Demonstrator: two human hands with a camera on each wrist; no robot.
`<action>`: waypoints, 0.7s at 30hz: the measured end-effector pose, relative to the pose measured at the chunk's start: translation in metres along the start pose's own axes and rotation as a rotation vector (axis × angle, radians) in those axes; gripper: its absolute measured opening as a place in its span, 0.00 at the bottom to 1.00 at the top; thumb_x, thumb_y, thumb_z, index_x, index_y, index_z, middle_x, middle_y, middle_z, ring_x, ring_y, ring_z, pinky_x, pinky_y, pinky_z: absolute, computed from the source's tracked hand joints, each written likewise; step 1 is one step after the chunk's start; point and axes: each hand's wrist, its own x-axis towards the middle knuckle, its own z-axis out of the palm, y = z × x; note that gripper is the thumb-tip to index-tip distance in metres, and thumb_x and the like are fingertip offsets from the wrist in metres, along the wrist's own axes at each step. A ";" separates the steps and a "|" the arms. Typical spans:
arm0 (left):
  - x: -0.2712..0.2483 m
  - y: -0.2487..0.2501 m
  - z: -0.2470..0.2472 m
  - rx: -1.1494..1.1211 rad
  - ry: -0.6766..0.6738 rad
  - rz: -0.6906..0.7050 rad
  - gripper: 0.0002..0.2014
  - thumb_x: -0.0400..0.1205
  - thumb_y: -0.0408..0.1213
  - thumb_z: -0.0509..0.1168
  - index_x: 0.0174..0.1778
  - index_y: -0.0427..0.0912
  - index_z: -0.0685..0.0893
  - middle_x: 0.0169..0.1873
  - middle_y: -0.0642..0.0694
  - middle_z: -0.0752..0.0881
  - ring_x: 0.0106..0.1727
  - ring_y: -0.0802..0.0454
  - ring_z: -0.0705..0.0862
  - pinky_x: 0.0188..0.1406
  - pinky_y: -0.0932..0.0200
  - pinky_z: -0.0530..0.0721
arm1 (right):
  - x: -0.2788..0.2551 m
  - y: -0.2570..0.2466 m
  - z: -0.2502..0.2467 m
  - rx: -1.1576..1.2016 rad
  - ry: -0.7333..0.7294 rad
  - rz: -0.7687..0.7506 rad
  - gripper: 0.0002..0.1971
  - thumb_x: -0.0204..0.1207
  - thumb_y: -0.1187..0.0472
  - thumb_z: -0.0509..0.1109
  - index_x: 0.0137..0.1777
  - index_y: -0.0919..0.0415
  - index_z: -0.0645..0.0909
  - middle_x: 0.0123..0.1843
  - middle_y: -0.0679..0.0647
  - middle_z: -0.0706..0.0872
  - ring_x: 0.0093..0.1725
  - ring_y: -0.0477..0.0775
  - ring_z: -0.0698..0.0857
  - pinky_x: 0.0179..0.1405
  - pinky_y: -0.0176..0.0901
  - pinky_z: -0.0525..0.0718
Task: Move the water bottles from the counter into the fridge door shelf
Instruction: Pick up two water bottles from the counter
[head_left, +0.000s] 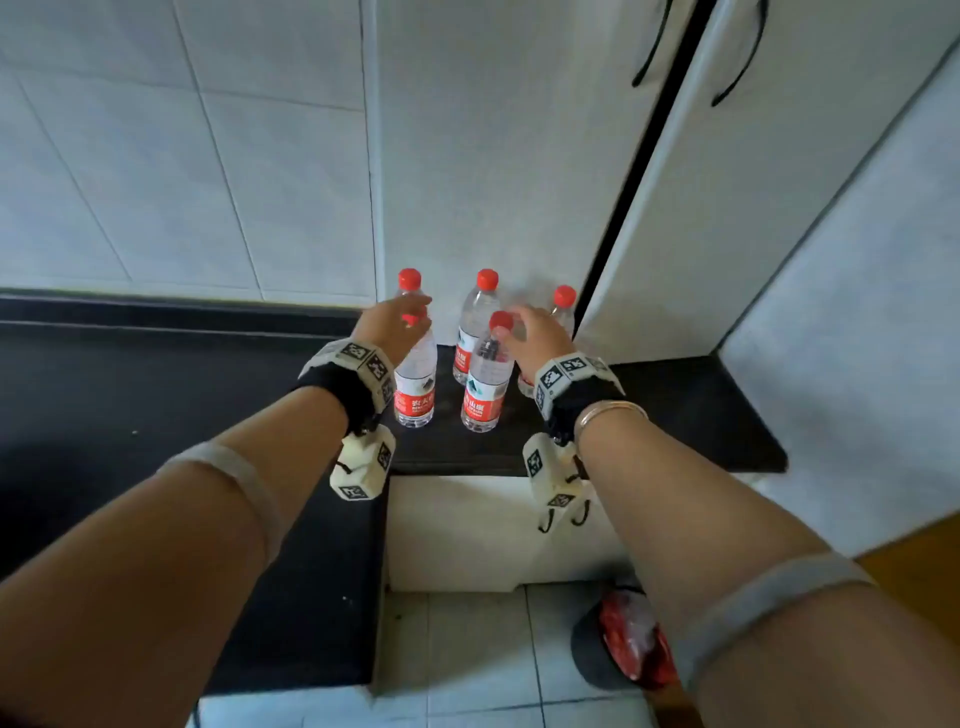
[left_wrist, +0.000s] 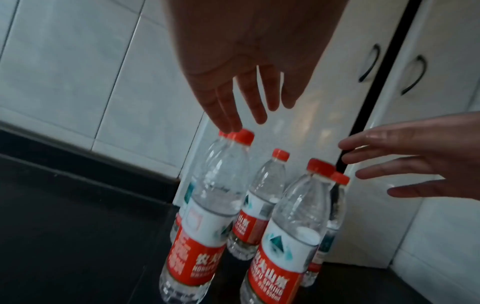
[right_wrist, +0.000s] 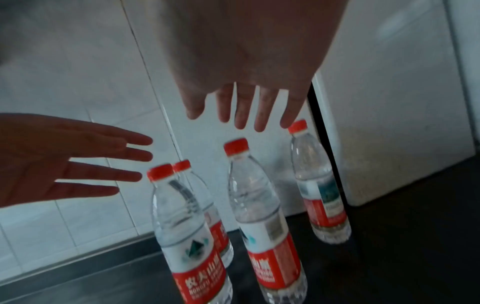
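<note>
Several clear water bottles with red caps and red labels stand upright in a cluster on the black counter (head_left: 156, 395). My left hand (head_left: 392, 325) hovers open over the front-left bottle (head_left: 415, 384), its spread fingers (left_wrist: 226, 115) just above the caps. My right hand (head_left: 540, 332) is open too, next to the cap of the front-middle bottle (head_left: 485, 384), and its straight fingers (right_wrist: 241, 111) hold nothing. Behind stand a back-middle bottle (head_left: 475, 317) and a back-right bottle (head_left: 564, 306). A fifth cap (head_left: 409, 279) shows at the back left.
Right behind the bottles stands a white double-door unit (head_left: 493, 156) with black handles (head_left: 649, 52) and a dark gap between its closed doors. White tiled wall (head_left: 182, 156) at left. The counter's front edge (head_left: 467, 462) lies near my wrists. A red slipper (head_left: 628, 644) is on the floor.
</note>
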 end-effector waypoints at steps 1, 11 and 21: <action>0.004 -0.005 0.004 0.005 0.005 -0.007 0.18 0.81 0.36 0.62 0.69 0.42 0.78 0.65 0.40 0.83 0.65 0.42 0.81 0.68 0.53 0.74 | 0.005 0.006 0.007 0.037 0.023 0.013 0.20 0.80 0.54 0.65 0.69 0.61 0.72 0.66 0.60 0.80 0.65 0.60 0.80 0.65 0.51 0.76; 0.035 -0.062 0.044 -0.062 0.024 -0.148 0.36 0.69 0.38 0.76 0.72 0.42 0.68 0.68 0.39 0.75 0.63 0.43 0.81 0.67 0.49 0.79 | 0.044 0.039 0.067 0.233 0.038 0.158 0.27 0.67 0.48 0.75 0.62 0.55 0.70 0.59 0.54 0.84 0.57 0.59 0.85 0.62 0.57 0.82; 0.045 -0.077 0.069 -0.149 -0.047 -0.231 0.41 0.65 0.38 0.79 0.72 0.47 0.65 0.65 0.44 0.80 0.66 0.46 0.80 0.63 0.49 0.80 | 0.051 0.047 0.073 0.219 0.061 0.152 0.34 0.65 0.51 0.79 0.67 0.57 0.67 0.65 0.54 0.82 0.64 0.58 0.82 0.63 0.50 0.79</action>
